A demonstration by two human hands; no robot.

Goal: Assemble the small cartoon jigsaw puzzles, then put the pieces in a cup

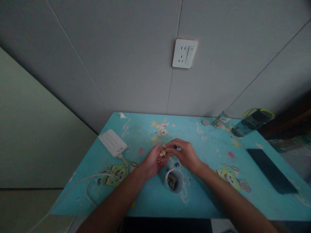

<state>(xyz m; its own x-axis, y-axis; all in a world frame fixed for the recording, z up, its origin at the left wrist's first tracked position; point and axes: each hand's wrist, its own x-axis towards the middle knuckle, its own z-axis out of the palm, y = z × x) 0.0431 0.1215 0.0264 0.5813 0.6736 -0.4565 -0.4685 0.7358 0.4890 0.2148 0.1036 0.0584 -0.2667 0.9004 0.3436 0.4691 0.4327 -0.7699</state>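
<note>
Centrally, both hands, left [153, 160] and right [185, 154], pinching puzzle pieces [163, 152] above white cup [174, 180].

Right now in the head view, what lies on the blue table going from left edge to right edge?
White cable → white power bank → left hand holding small puzzle pieces → right hand → small can → dark water bottle → black phone.
</note>
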